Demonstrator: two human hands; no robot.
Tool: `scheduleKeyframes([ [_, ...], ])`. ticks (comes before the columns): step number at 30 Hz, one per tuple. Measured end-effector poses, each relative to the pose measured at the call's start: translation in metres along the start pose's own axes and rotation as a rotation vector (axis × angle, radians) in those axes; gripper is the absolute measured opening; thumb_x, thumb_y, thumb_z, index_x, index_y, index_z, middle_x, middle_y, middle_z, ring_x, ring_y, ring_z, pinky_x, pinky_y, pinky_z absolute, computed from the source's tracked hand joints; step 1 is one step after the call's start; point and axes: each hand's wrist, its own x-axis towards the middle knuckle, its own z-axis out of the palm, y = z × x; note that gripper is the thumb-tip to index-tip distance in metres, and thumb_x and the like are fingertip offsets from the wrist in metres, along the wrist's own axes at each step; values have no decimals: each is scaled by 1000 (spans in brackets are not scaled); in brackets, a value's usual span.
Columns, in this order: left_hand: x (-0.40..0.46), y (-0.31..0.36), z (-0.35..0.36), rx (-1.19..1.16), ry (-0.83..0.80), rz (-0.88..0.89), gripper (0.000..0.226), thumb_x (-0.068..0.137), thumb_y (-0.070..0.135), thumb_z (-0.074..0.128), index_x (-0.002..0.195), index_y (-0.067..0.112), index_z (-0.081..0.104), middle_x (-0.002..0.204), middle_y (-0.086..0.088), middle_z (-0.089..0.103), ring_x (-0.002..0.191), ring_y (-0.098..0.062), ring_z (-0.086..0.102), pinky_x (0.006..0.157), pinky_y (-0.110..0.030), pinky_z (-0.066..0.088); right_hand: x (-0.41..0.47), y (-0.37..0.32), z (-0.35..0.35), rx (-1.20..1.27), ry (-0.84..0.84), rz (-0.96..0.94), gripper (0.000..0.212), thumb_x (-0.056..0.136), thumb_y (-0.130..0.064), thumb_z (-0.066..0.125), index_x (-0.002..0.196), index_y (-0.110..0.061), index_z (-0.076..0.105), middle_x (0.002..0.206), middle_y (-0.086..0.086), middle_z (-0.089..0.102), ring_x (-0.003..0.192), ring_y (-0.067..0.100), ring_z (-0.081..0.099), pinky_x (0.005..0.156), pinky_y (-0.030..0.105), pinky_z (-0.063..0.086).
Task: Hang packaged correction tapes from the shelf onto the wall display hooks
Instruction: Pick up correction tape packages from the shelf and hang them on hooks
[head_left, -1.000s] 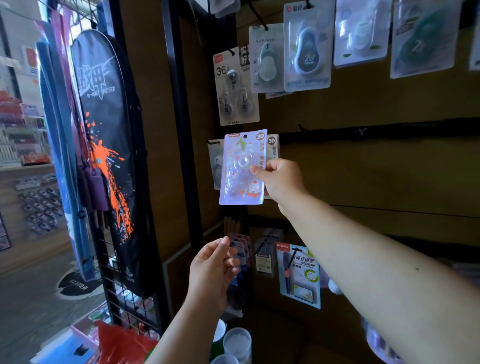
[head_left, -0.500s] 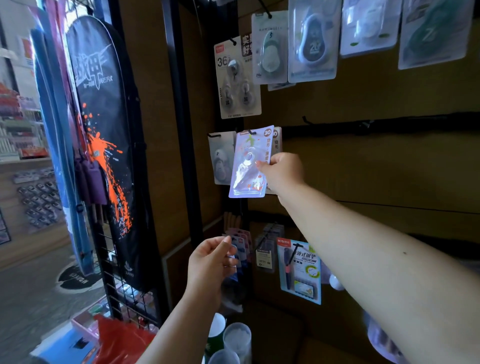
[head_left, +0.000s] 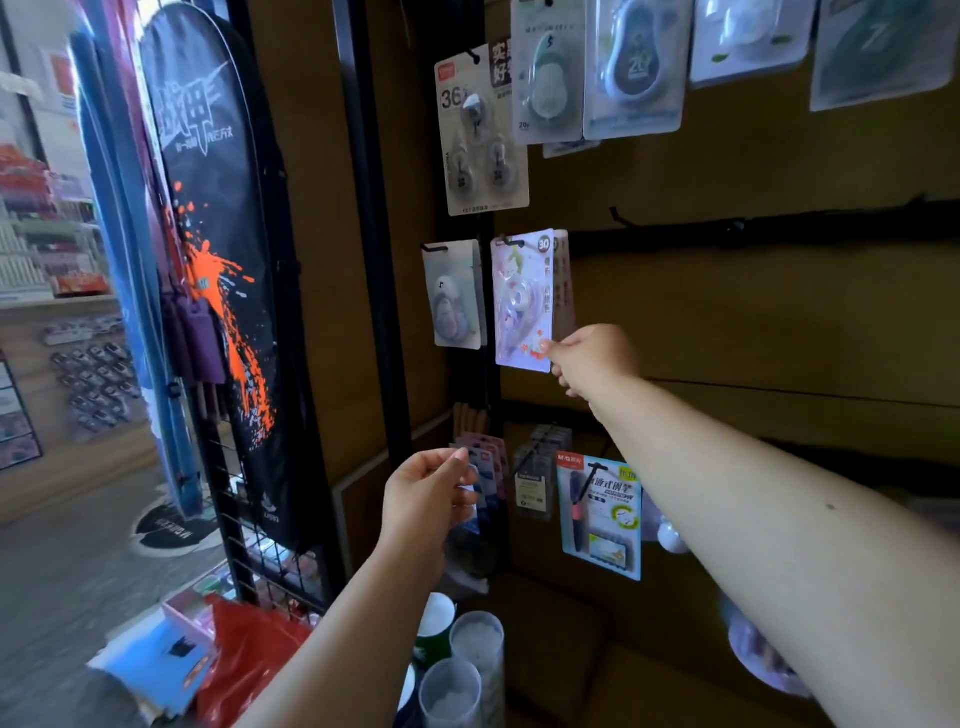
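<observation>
Our right hand (head_left: 592, 358) pinches the lower right corner of the pale lilac correction tape pack (head_left: 524, 301), thumb on its front face, the arm stretched out long from the lower right. The pack hangs upright with its top hole on a black hook (head_left: 511, 242), and another pack of the same kind sits just behind it on that hook. To the left of the pack, nearly touching its edge, hangs a grey pack (head_left: 454, 293) on its own hook; beyond that stands the black upright post (head_left: 363, 208). To the right of the pack the brown wall panel (head_left: 753, 312) is bare, bounded above by a dark rail (head_left: 779, 228) carrying a further hook (head_left: 621, 217). Above the pack hangs a row of other blister cards, the nearest a three-piece card (head_left: 483, 130).

Half a second ago the pack was tilted and swung out towards us, with our fingers at mid-height on its right edge; now it lies flat against the wall and our grip has slid down to the corner.

Our left hand (head_left: 428, 499) hovers well below the pack, fingers loosely curled, thumb tip near the forefinger, holding nothing we can make out.
</observation>
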Motion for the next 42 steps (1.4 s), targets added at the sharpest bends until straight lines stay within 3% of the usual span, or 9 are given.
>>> scheduleKeyframes([
  [5,-8,-9,2,128,-6,8,16,92,22,66,97,7,68,72,-5,67,54,-10,58,51,-23,46,-47,25,-9,-74,-117,-21,30,84,-38,68,64,-17,59,83,14,72,83,35,68,80,50,57],
  [9,-25,-20,6,265,-25,13,14,93,21,64,93,7,66,70,-6,66,54,-13,58,49,-23,49,-89,55,-16,-137,-209,-38,37,88,-41,63,72,-8,65,82,15,72,79,33,67,78,47,56],
  [14,-52,-58,10,347,-54,-62,11,93,16,64,89,6,62,65,-6,63,46,-12,55,43,-20,45,-136,116,-18,-221,-242,-2,34,87,-44,62,62,-21,59,73,4,71,73,22,67,73,37,55],
  [17,-64,-91,11,422,-83,-127,11,93,14,63,84,8,59,62,-4,61,38,-7,52,38,-16,42,-157,158,-19,-278,-272,72,35,86,-47,61,63,-21,58,72,-1,70,75,20,66,70,33,53],
  [21,-74,-136,14,479,-116,-246,11,93,15,63,86,9,58,64,-4,61,45,-14,51,39,-19,41,-176,213,-18,-358,-308,209,36,87,-47,59,62,-23,52,70,-4,62,78,20,63,62,27,41],
  [26,-90,-187,18,494,-163,-371,10,92,16,64,84,13,59,65,-4,62,46,-14,53,42,-22,43,-190,276,-26,-407,-345,419,29,92,-42,56,85,-16,67,83,3,68,77,18,59,58,25,39],
  [28,-94,-201,19,486,-185,-406,10,92,14,64,83,12,59,63,-6,61,44,-14,52,42,-23,42,-192,301,-29,-390,-335,504,30,92,-36,58,78,-11,66,74,4,64,71,19,56,59,26,37],
  [33,-96,-228,21,520,-220,-445,12,91,10,64,79,11,60,57,-5,61,46,-17,52,50,-29,45,-193,357,-35,-431,-320,686,46,93,-31,59,52,-17,42,50,0,42,50,18,44,50,27,28],
  [42,-85,-274,25,568,-287,-553,11,93,6,57,85,9,63,64,-7,60,46,-16,51,43,-24,40,-194,407,-21,-468,-310,893,31,93,-20,50,63,-15,48,63,7,51,54,22,54,44,18,35],
])
